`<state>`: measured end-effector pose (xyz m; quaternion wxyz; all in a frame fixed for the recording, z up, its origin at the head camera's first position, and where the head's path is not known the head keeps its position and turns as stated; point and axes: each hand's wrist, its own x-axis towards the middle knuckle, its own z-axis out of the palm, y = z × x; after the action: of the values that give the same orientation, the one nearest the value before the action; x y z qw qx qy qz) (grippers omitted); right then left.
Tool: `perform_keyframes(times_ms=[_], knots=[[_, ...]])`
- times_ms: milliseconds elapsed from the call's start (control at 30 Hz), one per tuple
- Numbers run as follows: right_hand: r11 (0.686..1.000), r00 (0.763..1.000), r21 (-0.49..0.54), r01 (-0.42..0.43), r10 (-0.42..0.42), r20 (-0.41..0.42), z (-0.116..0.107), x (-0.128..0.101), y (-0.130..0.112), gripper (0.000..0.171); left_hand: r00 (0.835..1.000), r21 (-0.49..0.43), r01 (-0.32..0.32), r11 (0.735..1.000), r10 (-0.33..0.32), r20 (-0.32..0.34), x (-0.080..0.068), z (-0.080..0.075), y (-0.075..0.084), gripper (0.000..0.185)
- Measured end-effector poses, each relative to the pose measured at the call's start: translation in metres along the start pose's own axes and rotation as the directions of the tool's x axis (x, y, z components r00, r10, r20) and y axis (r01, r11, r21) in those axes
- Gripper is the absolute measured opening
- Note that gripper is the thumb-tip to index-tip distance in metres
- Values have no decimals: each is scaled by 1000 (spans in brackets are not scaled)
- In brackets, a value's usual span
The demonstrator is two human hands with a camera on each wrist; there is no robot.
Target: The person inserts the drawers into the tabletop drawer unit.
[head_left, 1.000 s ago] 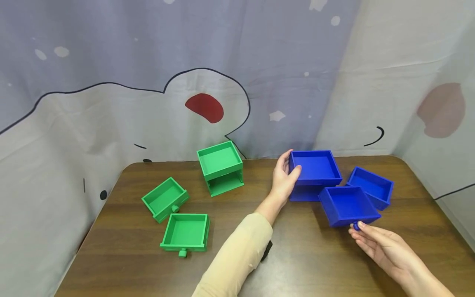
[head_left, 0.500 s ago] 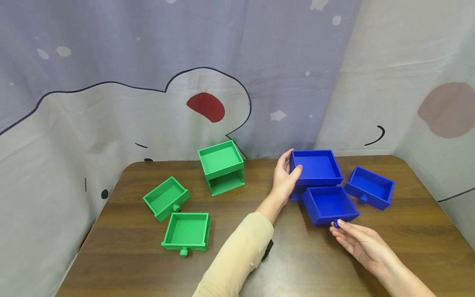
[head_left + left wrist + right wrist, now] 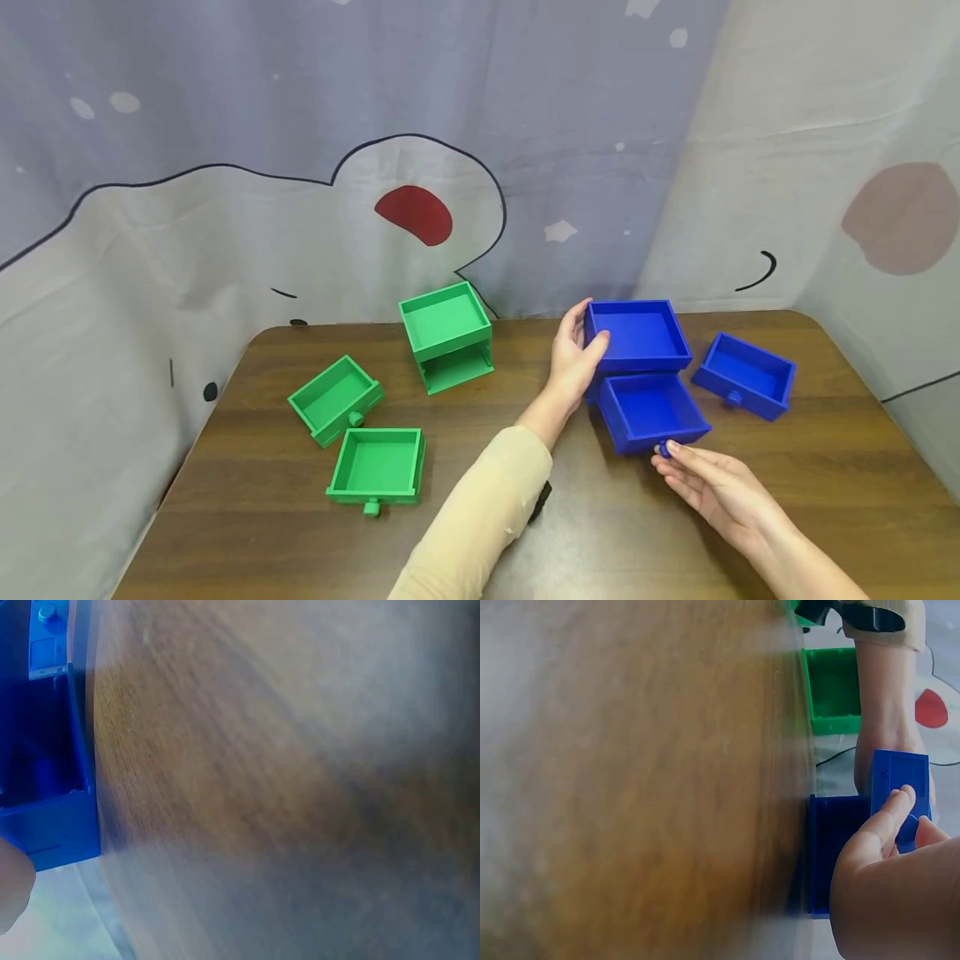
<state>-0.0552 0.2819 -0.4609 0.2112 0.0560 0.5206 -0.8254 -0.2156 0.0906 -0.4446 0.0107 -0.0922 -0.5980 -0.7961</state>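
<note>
Left hand [image 3: 573, 360] curled, gripping; right hand [image 3: 712, 487] seemingly pinching

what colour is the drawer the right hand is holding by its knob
Blue, the same as the cabinet behind it. The drawer shows best in the head view.

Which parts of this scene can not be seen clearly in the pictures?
- Head view: the blue cabinet's lower slot, hidden by the blue drawer.
- Head view: the right hand's hold on the drawer knob, too small.
- Left wrist view: the left hand, cut off; table blurred.
</note>
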Motion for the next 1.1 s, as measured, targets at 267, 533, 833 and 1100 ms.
perform_keyframes(times_ms=[267,533,833,1100], knots=[[999,996,-4,48,-49,-76,7,2,-3,38,1000,3,-6,1000,6,8,2,1,-1,62],[998,986,-19,57,-59,-153,16,7,-2,36,1000,-2,-13,1000,13,7,0,0,1,63],[998,988,59,35,-26,-151,19,8,-3,35,1000,12,-30,999,30,-4,-1,1,0,61],[996,984,73,59,-46,-169,23,7,-3,35,1000,0,-15,1000,15,6,0,0,0,62]])
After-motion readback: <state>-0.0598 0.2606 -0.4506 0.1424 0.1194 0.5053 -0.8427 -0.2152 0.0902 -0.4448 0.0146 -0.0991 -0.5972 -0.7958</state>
